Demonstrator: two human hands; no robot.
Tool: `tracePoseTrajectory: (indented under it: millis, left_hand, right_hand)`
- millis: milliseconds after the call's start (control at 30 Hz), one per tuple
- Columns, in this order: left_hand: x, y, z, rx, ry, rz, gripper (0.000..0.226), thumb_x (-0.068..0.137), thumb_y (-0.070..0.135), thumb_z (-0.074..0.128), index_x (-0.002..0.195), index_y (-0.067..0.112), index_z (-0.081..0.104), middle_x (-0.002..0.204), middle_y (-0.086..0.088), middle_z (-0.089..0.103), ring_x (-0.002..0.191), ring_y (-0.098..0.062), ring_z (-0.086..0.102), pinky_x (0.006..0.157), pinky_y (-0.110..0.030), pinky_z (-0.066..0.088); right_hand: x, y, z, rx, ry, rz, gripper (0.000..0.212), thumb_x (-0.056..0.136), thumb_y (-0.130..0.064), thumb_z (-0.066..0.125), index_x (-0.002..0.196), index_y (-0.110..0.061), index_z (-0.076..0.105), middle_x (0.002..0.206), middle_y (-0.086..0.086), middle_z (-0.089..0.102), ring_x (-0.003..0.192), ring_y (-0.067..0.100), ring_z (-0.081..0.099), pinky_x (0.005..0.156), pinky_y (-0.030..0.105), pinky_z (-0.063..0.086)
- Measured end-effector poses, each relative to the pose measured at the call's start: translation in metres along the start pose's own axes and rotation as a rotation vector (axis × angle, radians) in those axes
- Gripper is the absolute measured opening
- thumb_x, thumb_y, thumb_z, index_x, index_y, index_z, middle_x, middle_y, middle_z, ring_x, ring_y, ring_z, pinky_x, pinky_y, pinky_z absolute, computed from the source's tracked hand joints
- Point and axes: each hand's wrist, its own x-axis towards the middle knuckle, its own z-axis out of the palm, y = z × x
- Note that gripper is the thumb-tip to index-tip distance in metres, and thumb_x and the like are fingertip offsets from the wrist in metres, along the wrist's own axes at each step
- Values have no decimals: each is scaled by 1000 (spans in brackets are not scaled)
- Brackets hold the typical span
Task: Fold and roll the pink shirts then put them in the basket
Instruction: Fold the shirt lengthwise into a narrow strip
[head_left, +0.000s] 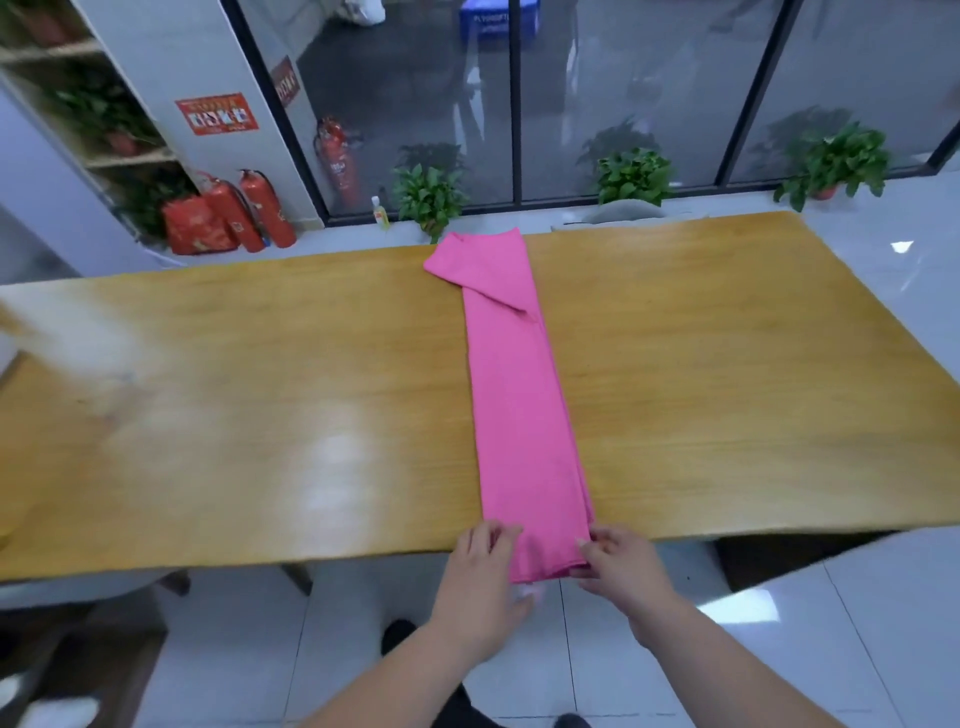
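At the table's (249, 395) near edge, the left hand (480, 569) and right hand (626, 566) pinch the hem corners of the long folded pink shirt (519, 395); open wood spreads left and right.

The folded shirt (519, 395) lies lengthwise across the table (260, 389), its near end overhanging the edge.

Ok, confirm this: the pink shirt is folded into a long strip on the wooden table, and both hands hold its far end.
Wrong on one point: the head view shows the left hand and right hand holding the pink shirt by its near end, not its far end. It is folded into a long strip on the wooden table.
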Motion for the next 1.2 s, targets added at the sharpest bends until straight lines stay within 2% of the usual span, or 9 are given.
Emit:
tracePoseTrajectory:
  millis: [133, 233, 333, 467, 600, 733, 933, 1033, 1200]
  left_hand:
    - [3, 8, 4, 96, 103, -121, 67, 90, 48, 60, 150, 30, 36, 140, 4, 44, 127, -22, 46, 106, -38, 42]
    - [2, 11, 5, 103, 146, -207, 65, 86, 29, 61, 147, 29, 36, 132, 5, 45, 117, -20, 52, 98, -35, 45]
    - [-2, 10, 9, 39, 139, -283, 62, 87, 34, 62, 144, 29, 38, 120, 8, 44, 102, -16, 52, 88, -34, 46]
    - [-7, 4, 13, -156, 127, -343, 42, 92, 40, 65, 126, 34, 40, 115, 11, 54, 94, -13, 60, 81, -36, 50]
    - [-12, 3, 12, -452, 104, -401, 46, 91, 50, 72, 120, 35, 40, 104, 17, 60, 80, -3, 63, 62, -26, 46]
    - [-9, 0, 16, -729, 78, -489, 51, 86, 41, 83, 116, 32, 42, 109, 10, 66, 89, -7, 69, 75, -30, 59]
    - [-7, 0, 9, -1133, 41, -614, 44, 86, 23, 82, 118, 24, 52, 116, 1, 74, 105, -13, 72, 96, -38, 59]
    - [-3, -4, 10, -1254, 88, -704, 33, 93, 16, 79, 116, 12, 56, 116, -12, 73, 99, -23, 77, 88, -41, 64]
    - [1, -7, 13, -1338, 142, -727, 29, 93, -1, 75, 112, 4, 54, 108, -23, 75, 94, -30, 79, 79, -37, 65]
  right_hand:
    - [-11, -14, 2, 125, 28, -164, 21, 103, -14, 68, 121, -25, 67, 99, 4, 81, 84, 31, 78, 78, 43, 65]
    - [-9, 4, -11, 52, 124, -108, 18, 103, -13, 66, 118, -20, 72, 96, 4, 81, 81, 25, 78, 78, 46, 64]
    - [0, 18, -21, -49, 149, 4, 14, 101, -12, 67, 113, -14, 75, 90, 4, 80, 76, 21, 78, 79, 50, 64]
    - [-1, 16, -19, -5, 147, -23, 13, 101, -15, 69, 110, -23, 74, 94, 0, 80, 82, 18, 78, 80, 44, 64]
    - [4, 30, -20, -94, 233, -23, 6, 97, -24, 74, 102, -26, 76, 84, -5, 78, 81, 19, 75, 81, 49, 63]
    - [9, 30, -12, -228, 281, -15, 7, 96, -22, 70, 93, -25, 75, 86, -5, 76, 80, 18, 70, 72, 36, 55]
    - [15, 37, -10, -122, 247, 57, 18, 98, -20, 57, 91, -16, 73, 74, 11, 68, 63, 21, 54, 62, 33, 50]
    - [20, 42, -13, 24, 214, 92, 15, 98, -15, 60, 96, -12, 74, 97, 13, 76, 87, 23, 73, 88, 45, 64]
    - [16, 38, -18, 105, 203, 60, 14, 97, -4, 66, 109, -11, 68, 96, 12, 79, 89, 27, 78, 89, 42, 64]
